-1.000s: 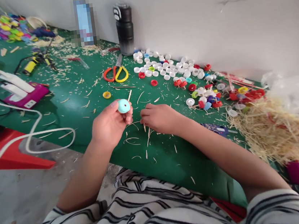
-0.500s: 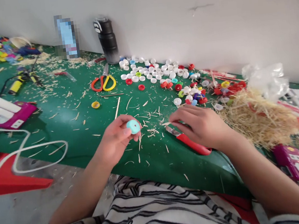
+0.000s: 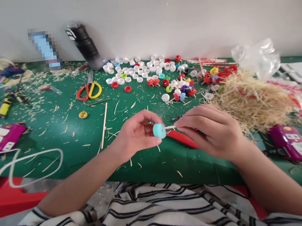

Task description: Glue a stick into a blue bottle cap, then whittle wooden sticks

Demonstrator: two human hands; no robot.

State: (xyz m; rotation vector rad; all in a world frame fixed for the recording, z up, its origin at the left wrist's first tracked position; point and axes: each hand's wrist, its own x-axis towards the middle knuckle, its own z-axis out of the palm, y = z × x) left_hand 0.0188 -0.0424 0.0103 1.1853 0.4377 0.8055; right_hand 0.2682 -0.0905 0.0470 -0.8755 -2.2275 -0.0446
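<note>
My left hand (image 3: pixel 139 132) pinches a turquoise bottle cap (image 3: pixel 158 131) between thumb and fingers, its holed face turned to the right. In my right hand (image 3: pixel 210 129) a short, pale wooden stick (image 3: pixel 170 127) is gripped between thumb and forefinger. The stick's tip meets the cap at its hole; how far in it goes, I cannot tell. Below my right hand lies a red-handled utility knife (image 3: pixel 183 139), partly covered by the fingers. A longer wooden stick (image 3: pixel 104 126) rests on the green table to the left of my left hand.
Scissors (image 3: pixel 89 89) and a yellow cap (image 3: pixel 83 115) lie ahead on the green table (image 3: pixel 152 169). Many white caps (image 3: pixel 137 70) spread before a black bottle (image 3: pixel 84 46). Wood shavings (image 3: pixel 248 101) heap at right, near a purple box (image 3: pixel 294 143). A white cable (image 3: pixel 34 153) loops at left.
Both hands have come together; the stick in my right hand now meets the turquoise cap, which has turned to face right. The view has shifted rightward.
</note>
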